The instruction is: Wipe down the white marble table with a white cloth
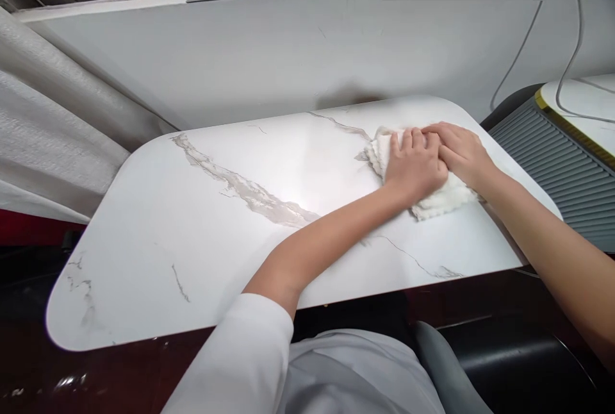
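A white fluffy cloth [444, 201] lies bunched on the right part of a white marble-patterned tabletop [230, 260]. My left hand [416, 164] presses down on the cloth, its fingers bent over the upper part. Close against it, my right hand [459, 150] also bears on the cloth, with its fingertips reaching the back of my left hand's fingers. The cloth's frilled edges stick out to the left and below the hands; its middle is hidden under them.
Behind the tabletop stands a pale wall [240, 61]. White curtain fabric [52, 119] hangs at the left. To the right are a grey ribbed panel [552, 157] with a yellow edge and a white cable [580, 23]. A black seat [519, 363] is below.
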`<state>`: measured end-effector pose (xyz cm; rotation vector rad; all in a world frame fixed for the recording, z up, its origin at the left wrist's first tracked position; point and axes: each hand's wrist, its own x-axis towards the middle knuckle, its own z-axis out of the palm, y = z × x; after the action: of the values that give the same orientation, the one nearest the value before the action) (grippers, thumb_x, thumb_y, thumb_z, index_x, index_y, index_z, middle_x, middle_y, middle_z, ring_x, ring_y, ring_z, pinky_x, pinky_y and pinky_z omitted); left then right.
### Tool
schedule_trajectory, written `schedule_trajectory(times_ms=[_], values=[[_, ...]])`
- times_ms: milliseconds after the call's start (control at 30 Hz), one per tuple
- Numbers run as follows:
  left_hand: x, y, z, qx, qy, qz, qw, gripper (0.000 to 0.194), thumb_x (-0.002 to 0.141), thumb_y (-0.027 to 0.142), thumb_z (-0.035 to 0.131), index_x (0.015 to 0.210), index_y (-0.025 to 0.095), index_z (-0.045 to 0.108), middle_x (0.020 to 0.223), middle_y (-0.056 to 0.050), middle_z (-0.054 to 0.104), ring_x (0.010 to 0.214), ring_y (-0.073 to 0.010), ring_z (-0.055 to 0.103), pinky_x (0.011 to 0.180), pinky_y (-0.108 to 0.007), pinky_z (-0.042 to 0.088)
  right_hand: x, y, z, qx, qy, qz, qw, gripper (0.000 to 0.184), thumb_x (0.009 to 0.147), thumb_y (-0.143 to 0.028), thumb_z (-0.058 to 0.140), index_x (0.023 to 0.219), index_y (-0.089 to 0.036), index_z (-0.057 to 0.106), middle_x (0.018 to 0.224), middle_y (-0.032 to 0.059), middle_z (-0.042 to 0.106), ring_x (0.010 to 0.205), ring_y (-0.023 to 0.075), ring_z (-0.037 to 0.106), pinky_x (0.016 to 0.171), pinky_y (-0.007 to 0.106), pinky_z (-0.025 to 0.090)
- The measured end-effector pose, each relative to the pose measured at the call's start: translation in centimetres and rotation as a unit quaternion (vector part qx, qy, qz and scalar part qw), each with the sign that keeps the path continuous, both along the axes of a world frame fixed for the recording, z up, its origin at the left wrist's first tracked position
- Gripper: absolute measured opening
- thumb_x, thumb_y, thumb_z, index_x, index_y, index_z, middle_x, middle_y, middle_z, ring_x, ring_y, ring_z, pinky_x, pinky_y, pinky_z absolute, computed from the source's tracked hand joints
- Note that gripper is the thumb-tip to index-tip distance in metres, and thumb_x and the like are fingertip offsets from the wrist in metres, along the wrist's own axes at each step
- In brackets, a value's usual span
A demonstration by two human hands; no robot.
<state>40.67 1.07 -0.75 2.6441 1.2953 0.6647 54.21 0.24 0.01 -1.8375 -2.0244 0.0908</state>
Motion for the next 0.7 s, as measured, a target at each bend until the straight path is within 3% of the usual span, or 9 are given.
schedule_trajectory(times_ms=[200,467,700], values=[[-0.2,5.4,0.2,-0.017,-0.007,0.083,0.996,0.047,0.093,0.027,0.037,0.135,0.013,0.053,0.145,-0.014,0.05,0.142,-0.0368,0.033,0.122,-0.055,0.014,-0.9,5.7,-0.2,-0.009,-0.014,-0.088,0.996,0.038,0.093,-0.035,0.033,0.126,-0.03,0.053,0.142,0.0085,0.051,0.135,0.0327,0.037,0.111,0.058,0.025],[1.1,10.2,0.0,-0.016,0.004,0.072,0.997,0.045,0.093,0.027,0.038,0.133,0.015,0.053,0.14,-0.013,0.054,0.136,-0.0311,0.04,0.121,-0.051,0.016,0.1,10.0,0.2,-0.052,-0.016,-0.113,0.992,0.049,0.091,-0.031,0.033,0.138,-0.025,0.048,0.146,0.0099,0.048,0.133,0.0345,0.038,0.109,0.055,0.03],[3.7,12.7,-0.2,-0.028,0.009,0.079,0.996,0.045,0.095,0.033,0.034,0.136,0.024,0.049,0.14,-0.006,0.055,0.13,-0.027,0.039,0.119,-0.049,0.014,2.8,12.2,-0.4,-0.029,0.021,-0.111,0.993,0.055,0.087,-0.051,0.03,0.135,-0.032,0.05,0.146,0.0095,0.048,0.133,0.0403,0.038,0.106,0.065,0.03]])
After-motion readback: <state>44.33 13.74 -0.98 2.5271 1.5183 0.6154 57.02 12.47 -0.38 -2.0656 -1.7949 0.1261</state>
